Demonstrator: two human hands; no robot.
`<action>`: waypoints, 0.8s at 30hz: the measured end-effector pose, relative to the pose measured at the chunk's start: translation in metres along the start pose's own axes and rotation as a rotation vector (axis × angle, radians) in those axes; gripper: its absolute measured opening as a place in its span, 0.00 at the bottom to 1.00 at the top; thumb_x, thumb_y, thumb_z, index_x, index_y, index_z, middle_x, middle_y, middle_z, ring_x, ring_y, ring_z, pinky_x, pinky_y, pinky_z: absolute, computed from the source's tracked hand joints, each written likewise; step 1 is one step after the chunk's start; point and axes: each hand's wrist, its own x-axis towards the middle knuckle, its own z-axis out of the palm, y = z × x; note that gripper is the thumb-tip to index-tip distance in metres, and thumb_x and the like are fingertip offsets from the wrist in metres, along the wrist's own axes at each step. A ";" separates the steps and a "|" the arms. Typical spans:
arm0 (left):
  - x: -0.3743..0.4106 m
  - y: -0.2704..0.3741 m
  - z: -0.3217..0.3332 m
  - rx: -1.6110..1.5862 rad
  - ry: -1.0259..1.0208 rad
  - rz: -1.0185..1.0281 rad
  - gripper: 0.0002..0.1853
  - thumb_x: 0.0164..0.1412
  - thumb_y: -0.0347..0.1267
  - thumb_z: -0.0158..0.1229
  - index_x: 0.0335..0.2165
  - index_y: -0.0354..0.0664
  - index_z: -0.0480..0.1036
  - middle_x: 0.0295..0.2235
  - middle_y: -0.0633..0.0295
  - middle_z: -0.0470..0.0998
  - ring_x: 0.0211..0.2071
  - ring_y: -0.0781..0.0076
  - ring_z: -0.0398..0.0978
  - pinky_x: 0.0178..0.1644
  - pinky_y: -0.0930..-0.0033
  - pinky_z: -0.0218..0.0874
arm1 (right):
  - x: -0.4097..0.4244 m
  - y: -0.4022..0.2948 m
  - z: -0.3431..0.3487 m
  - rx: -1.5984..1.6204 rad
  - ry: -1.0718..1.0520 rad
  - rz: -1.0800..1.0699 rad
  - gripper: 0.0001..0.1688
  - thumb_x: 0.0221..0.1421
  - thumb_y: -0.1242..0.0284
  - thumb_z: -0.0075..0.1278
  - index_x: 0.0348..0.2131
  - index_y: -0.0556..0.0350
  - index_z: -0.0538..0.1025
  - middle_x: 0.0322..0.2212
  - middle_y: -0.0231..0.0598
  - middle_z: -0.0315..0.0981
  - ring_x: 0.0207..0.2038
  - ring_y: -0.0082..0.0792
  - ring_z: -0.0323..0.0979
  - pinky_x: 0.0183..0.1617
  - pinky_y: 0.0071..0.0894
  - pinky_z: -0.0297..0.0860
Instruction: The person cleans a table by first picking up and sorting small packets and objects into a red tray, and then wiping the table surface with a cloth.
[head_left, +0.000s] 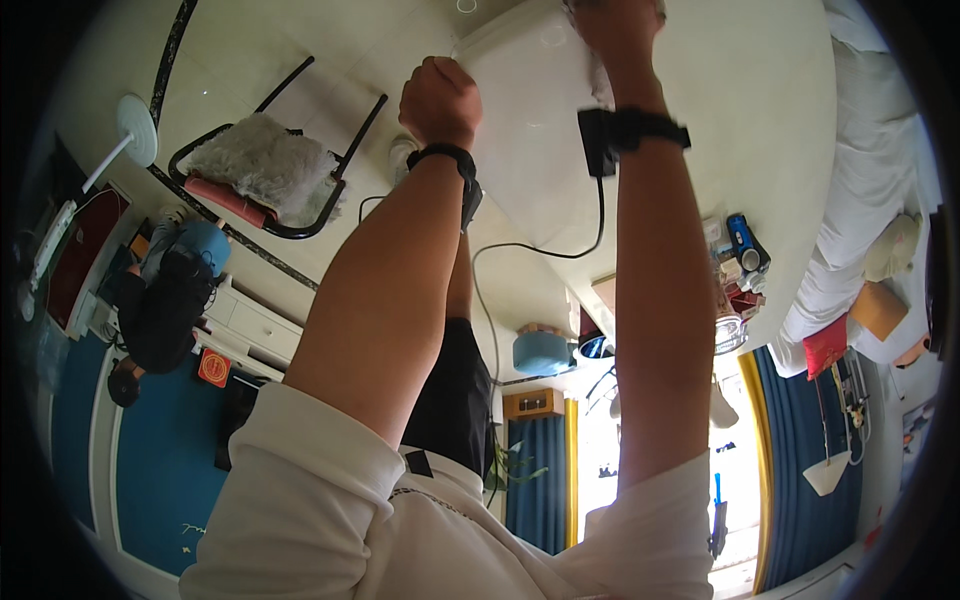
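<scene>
My left hand (441, 101) is curled into a fist beside the corner of a glossy pale surface (525, 82). Nothing is visible in the fist, though its inner side is hidden. At the top rim, my right hand (619, 26) is partly cut off. Its fingertips, and whatever they may hold, cannot be made out. A crumpled pale edge (600, 84) shows just below it. Both wrists wear black straps; a black box (597, 142) sits at the right one, trailing a dark cable (525, 246).
A folding chair (262, 169) with a grey fluffy cover stands left. A seated person (161, 307) is beyond it. Bottles and small items (739, 277) crowd the pale table (757, 112) on the right. A white-covered sofa (862, 150) borders it. A blue stool (541, 352) stands farther off.
</scene>
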 end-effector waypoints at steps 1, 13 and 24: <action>0.001 0.000 0.000 -0.008 0.002 0.003 0.23 0.63 0.43 0.37 0.30 0.43 0.77 0.30 0.49 0.80 0.32 0.38 0.77 0.37 0.44 0.68 | -0.011 0.011 -0.004 0.072 0.008 -0.027 0.21 0.48 0.72 0.52 0.44 0.54 0.74 0.48 0.53 0.71 0.53 0.56 0.67 0.56 0.54 0.64; -0.003 0.007 0.001 -0.035 0.009 -0.007 0.17 0.62 0.39 0.42 0.27 0.42 0.75 0.30 0.54 0.79 0.33 0.47 0.77 0.37 0.47 0.70 | -0.064 0.275 -0.085 0.146 0.010 0.554 0.24 0.50 0.68 0.48 0.47 0.55 0.75 0.40 0.49 0.78 0.42 0.44 0.76 0.47 0.41 0.73; 0.000 0.001 -0.005 0.009 -0.043 -0.033 0.21 0.64 0.41 0.38 0.30 0.43 0.76 0.32 0.52 0.80 0.35 0.43 0.76 0.39 0.44 0.68 | -0.143 0.051 -0.001 -0.013 -0.176 0.086 0.30 0.38 0.73 0.50 0.45 0.64 0.69 0.39 0.58 0.69 0.46 0.62 0.66 0.54 0.57 0.62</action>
